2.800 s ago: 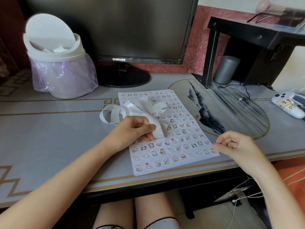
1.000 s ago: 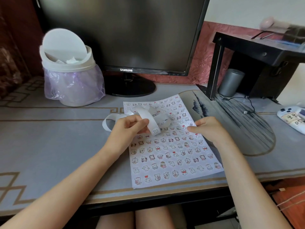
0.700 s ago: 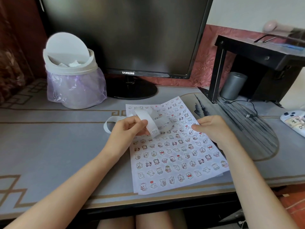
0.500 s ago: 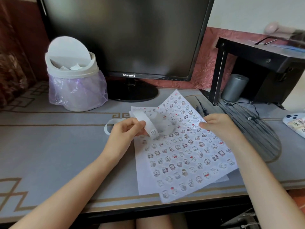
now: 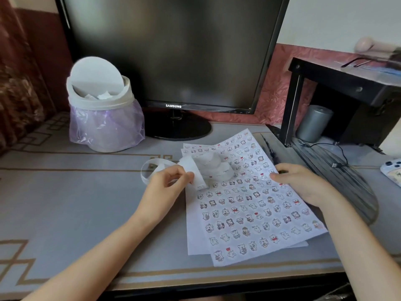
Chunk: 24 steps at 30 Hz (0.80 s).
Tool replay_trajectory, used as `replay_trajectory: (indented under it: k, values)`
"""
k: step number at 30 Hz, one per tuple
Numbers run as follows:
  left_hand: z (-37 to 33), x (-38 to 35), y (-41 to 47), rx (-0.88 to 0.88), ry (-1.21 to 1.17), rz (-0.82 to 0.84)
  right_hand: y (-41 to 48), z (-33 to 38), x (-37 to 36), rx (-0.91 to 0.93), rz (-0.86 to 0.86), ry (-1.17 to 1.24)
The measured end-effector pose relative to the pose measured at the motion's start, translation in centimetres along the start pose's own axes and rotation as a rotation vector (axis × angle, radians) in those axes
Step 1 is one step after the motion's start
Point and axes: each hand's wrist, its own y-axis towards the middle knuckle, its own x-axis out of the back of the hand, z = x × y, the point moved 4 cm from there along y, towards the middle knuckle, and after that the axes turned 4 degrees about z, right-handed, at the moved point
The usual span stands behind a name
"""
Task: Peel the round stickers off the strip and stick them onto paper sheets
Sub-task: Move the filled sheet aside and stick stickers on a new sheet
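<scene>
Left hand [image 5: 167, 185] pinches the free end of the strip [image 5: 199, 181] between thumb and fingertips; the remainder coils loosely over the sheets' far end. Right hand [image 5: 303, 187] grips the right edge of the top paper sheet [image 5: 249, 213], which lies skewed over a second sheet [image 5: 195, 246] on the table [image 5: 65, 203]. Both materials appear light and limp: hold the strip near its end and the sheets by an edge, avoiding creases.

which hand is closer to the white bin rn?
Left. The left hand, pinching the sticker strip, is in front of the bin, slightly to its right; the right hand holds the top sheet by its edge, farther right.
</scene>
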Motion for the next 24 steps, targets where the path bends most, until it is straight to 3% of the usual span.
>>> replay_trajectory:
  k: [8, 16, 24]
  values:
    - [0.4, -0.4, 0.2, 0.049, 0.066, 0.112, -0.6, -0.5, 0.6, 0.029, 0.003, -0.032]
    - [0.1, -0.8, -0.1, 0.009, 0.171, 0.13, -1.3, -1.9, 4.0, 0.022, -0.141, 0.021]
    - [0.2, -0.5, -0.2, 0.014, 0.227, 0.087, -2.1, -3.6, 8.3, -0.074, -0.342, -0.259]
